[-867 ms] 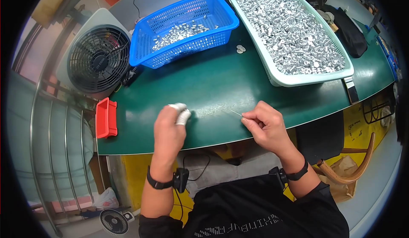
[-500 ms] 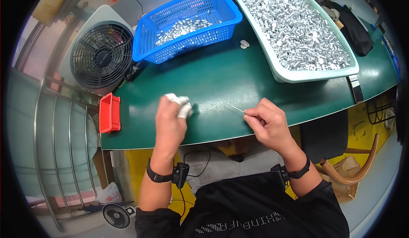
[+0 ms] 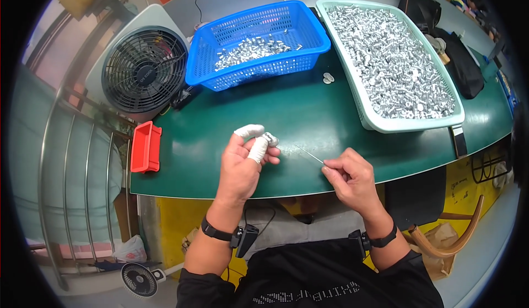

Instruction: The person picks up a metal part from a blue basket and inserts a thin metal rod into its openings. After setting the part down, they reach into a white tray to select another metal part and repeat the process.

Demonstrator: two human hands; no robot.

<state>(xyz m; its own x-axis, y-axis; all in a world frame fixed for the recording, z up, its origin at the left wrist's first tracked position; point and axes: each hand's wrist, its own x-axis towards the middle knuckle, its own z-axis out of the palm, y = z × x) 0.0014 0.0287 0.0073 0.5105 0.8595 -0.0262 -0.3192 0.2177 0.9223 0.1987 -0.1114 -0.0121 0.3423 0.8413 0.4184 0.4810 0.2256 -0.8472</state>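
Note:
My left hand [image 3: 242, 165] is above the green table, palm partly turned up, with white wrapping on its thumb and some fingers. Its fingers close around a small silver metal part [image 3: 268, 138], whose exact shape is mostly hidden. To the right, my right hand [image 3: 351, 177] pinches a thin metal rod [image 3: 310, 155] between thumb and forefinger. The rod's free tip points up and left toward the left hand, apart from it. Beyond the hands, a blue basket [image 3: 259, 69] holds a loose pile of small silver metal parts [image 3: 250, 52].
A pale green basket [image 3: 405, 125] full of similar parts stands at the far right. Several silver discs [image 3: 328, 78] lie between the baskets. A red bin [image 3: 145, 148] sits at the table's left edge, near a box fan [image 3: 145, 71]. A black-and-white strip [image 3: 458, 141] lies at right.
My left hand has moved right and turned, so its wrapped fingers and palm show. The right hand, still pinching the rod, sits slightly lower in the picture. The whole view has shifted a little.

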